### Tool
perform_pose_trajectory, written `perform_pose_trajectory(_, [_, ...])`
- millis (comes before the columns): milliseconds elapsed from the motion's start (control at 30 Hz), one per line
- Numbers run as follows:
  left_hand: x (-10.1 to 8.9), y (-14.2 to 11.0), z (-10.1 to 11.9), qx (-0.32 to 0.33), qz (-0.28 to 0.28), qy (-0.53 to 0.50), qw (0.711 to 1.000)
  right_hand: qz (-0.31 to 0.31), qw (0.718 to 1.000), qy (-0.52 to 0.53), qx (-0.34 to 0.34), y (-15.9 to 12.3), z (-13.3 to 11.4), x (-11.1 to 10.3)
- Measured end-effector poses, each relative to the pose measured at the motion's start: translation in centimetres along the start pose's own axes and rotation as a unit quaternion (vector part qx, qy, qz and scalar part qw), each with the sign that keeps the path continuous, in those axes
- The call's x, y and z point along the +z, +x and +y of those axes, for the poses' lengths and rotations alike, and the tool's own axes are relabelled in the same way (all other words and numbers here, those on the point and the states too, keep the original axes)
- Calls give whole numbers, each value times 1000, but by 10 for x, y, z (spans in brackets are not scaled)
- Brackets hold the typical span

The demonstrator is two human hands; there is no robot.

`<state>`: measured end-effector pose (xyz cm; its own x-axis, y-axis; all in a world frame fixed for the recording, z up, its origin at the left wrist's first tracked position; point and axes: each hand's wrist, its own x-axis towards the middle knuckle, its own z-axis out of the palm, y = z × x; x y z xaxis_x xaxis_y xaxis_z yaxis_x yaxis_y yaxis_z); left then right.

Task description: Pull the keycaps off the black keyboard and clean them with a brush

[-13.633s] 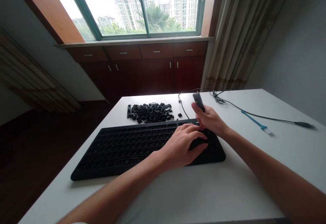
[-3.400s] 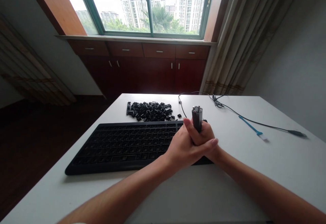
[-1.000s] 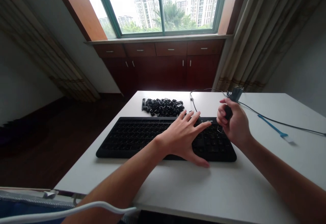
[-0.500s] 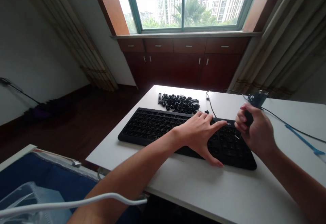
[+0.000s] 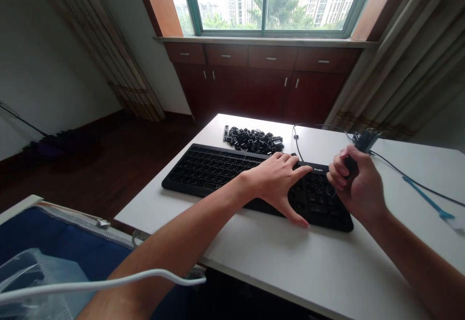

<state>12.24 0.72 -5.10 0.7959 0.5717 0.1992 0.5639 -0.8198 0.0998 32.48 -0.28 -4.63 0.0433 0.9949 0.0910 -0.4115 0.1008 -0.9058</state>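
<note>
Black is being shown by the keyboard (image 5: 214, 169) and the loose keycaps (image 5: 252, 140), white by the counter (image 5: 290, 266), and blue by the plastic strip (image 5: 426, 202).

Count recorded: one left hand (image 5: 276, 184), one right hand (image 5: 358, 184), one black keyboard (image 5: 214, 172), one heap of black keycaps (image 5: 252, 140), too many to count, one dark handheld tool (image 5: 365, 140), one blue plastic strip (image 5: 428, 201), one white cable (image 5: 109, 281), and four wooden drawers (image 5: 225, 56).

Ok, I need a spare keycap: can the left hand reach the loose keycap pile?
Probably yes: the left hand rests on the keyboard, and the pile lies just beyond its far edge, nothing between.
</note>
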Motion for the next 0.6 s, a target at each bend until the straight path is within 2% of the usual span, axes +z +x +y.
perform_pose_trajectory(100, [2,2,1,-5,18,-18,1000,-11,1000,26,6,-3,2,4])
perform_pose_trajectory(300, [7,9,12,-1,93,-18,995,5,1000,27,1,-4,3,6])
perform_pose_trajectory(467, [12,14,19,30,101,-32,994,52,997,-1,-55,-5,3,10])
perform_pose_trajectory(600, [20,17,24,7,120,-85,989,63,998,5,-30,-4,4,11])
